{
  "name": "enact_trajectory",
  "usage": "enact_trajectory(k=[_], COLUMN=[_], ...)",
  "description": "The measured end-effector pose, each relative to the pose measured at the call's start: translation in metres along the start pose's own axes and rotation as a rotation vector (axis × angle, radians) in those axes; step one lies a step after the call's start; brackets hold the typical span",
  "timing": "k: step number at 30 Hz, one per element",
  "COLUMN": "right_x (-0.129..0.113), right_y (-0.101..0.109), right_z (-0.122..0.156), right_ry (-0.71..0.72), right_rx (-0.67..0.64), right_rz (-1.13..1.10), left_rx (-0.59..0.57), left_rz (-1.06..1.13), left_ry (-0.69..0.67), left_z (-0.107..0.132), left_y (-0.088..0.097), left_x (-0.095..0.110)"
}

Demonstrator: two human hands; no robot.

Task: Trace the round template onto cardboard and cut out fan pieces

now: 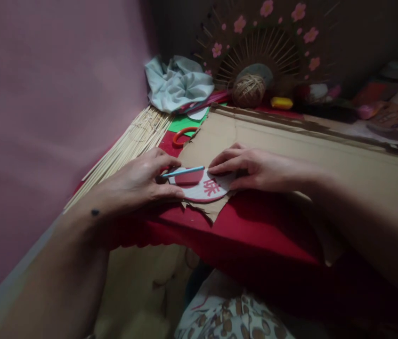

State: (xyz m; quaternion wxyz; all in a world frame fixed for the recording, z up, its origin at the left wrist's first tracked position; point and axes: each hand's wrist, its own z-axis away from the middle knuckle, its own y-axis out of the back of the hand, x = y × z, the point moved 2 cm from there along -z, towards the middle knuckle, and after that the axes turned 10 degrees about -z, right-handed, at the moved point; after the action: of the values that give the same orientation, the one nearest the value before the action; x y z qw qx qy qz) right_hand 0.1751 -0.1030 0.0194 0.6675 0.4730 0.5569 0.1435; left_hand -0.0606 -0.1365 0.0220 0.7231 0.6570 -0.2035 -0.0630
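Observation:
A white oval card (199, 192) with a red half-round shape, a red written character and a red edge lies on a torn piece of brown cardboard near the table's front. My left hand (145, 176) grips its left end, thumb below and fingers above. Across the card's upper left runs a thin light-blue stick (184, 172), perhaps a pencil or pen, with a dark-red tip. Its left end reaches between my left thumb and forefinger; whether they pinch it I cannot tell. My right hand (244, 165) holds the card's right end, fingers along the top and thumb underneath.
A large cardboard sheet (276, 132) spreads rightward over the red table cover (255, 221). Thin wooden sticks (124, 150) lie left, by orange-handled scissors (181, 136). Behind are a pale cloth (181, 84), twine ball (250, 89), yellow object (281, 102) and flowered fan (262, 42).

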Motion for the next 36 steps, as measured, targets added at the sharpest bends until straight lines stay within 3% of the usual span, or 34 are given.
enact_trajectory(k=[23,31,36], right_x=[0.001,0.001,-0.011], right_y=[-0.006,-0.008,-0.011], right_z=[0.006,0.006,0.003], right_ry=[-0.014,-0.011,0.0], right_rx=[0.08,0.084,0.108], right_rz=[-0.05,-0.026,0.084], left_rx=[0.022,0.026,0.041], left_rz=[0.163,0.199,0.166], left_ry=[0.014,-0.03,-0.022], left_z=[0.005,0.006,0.007], left_y=[-0.007,-0.007,-0.006], left_x=[-0.007,-0.004,-0.003])
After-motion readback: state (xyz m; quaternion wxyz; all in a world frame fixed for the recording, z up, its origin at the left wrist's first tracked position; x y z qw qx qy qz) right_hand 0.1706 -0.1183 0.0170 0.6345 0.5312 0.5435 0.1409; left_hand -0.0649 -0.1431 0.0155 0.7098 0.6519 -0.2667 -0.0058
